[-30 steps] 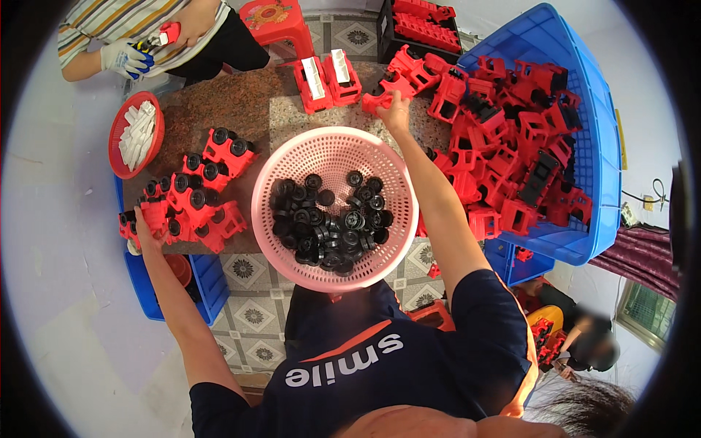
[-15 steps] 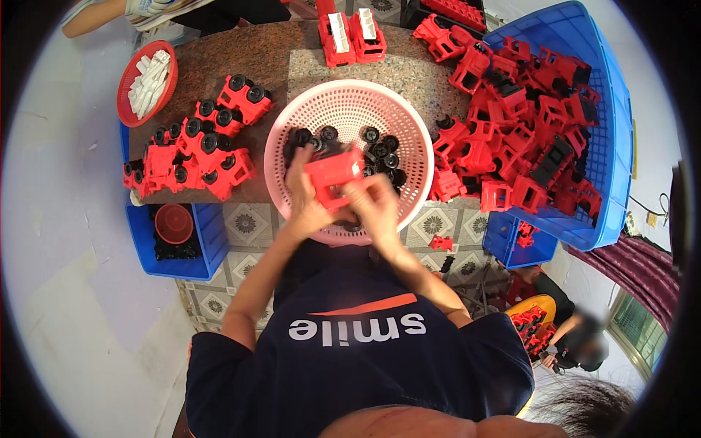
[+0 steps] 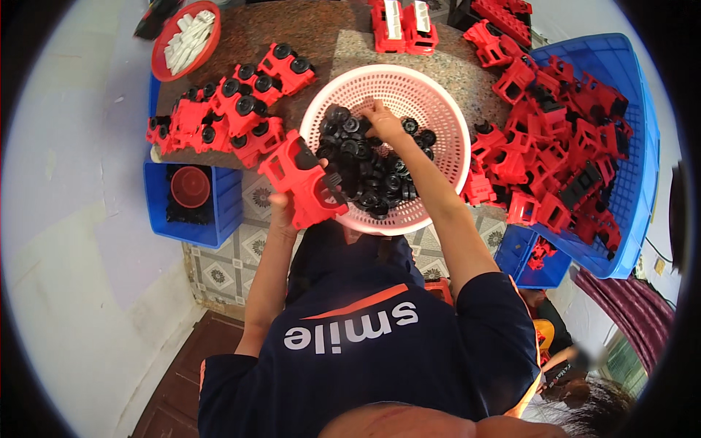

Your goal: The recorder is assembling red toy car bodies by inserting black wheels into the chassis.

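My left hand (image 3: pixel 281 213) grips a red toy truck body (image 3: pixel 310 196) at the near left rim of the pink perforated basket (image 3: pixel 454 109). The body is tilted, with a black part in its upper end and open gaps in its shell. Inside the basket my right hand (image 3: pixel 385 123) reaches into a heap of black toy wheels (image 3: pixel 365 164). Its fingers bend down and close in at the heap's far side. The fingertips are partly hidden, and what they hold cannot be made out.
Red toy trucks with black wheels (image 3: pixel 244 106) crowd the table's left side, below a red bowl of white parts (image 3: pixel 191 40). Two trucks with white tops (image 3: pixel 405 25) stand at the back. A blue crate (image 3: pixel 642 160) at right overflows with red bodies. Blue bins (image 3: pixel 230 212) stand below.
My right hand has let go of the truck body and moved into the wheels. My left hand has carried the body left, toward the basket's rim. The whole view has shifted.
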The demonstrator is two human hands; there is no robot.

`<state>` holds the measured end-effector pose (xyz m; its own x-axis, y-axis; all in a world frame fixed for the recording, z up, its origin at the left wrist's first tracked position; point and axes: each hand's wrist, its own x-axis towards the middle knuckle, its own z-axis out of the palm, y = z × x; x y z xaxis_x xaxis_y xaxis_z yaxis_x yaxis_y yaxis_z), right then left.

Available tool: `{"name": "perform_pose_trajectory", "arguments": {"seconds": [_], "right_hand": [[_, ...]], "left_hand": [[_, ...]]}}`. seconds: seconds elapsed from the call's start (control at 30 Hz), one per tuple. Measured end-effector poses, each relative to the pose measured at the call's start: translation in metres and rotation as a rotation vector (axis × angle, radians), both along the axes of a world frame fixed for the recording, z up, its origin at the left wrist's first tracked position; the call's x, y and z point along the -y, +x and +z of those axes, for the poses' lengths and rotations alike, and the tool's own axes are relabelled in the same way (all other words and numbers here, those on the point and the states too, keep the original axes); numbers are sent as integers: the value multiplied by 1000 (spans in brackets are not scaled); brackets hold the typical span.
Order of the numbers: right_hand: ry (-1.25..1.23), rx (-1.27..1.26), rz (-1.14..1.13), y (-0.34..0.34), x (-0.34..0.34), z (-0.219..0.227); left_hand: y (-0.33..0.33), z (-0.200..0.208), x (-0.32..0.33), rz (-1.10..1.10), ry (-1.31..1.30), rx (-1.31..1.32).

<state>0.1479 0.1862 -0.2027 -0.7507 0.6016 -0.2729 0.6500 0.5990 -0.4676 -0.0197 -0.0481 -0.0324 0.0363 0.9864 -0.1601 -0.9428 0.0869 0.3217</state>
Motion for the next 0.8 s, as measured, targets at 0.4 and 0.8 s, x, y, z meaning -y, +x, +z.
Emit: {"name": "perform_pose_trajectory", "arguments": {"seconds": [0.4, 0.8], "right_hand": [[-853, -1059, -755, 50, 79, 216], [-552, -895, -702, 45, 121, 225]], "left_hand": [[11, 23, -31, 33, -211, -542], [18, 25, -30, -223, -152, -352]]}}
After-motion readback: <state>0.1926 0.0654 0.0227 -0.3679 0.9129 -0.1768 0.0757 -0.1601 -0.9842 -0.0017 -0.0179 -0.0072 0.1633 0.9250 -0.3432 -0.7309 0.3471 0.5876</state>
